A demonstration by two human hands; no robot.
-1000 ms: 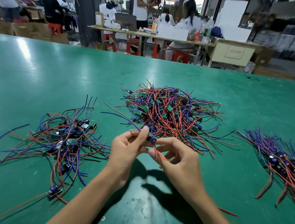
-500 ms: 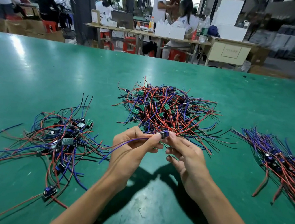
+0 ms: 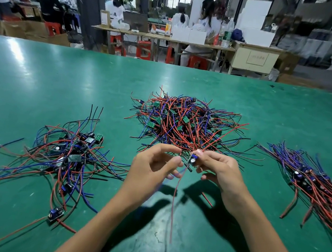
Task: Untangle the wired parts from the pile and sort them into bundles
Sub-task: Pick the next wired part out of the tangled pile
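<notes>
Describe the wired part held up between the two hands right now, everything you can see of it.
The wired part is a small blue module with a round dark cylinder end facing the camera. The right hand pinches it between fingertips, above the green table, just in front of the central pile. A thin red wire hangs down from it toward the camera, and a bluish lead runs to the left hand, whose thumb and fingers seem to pinch it. Motion blur hides finer detail.
</notes>
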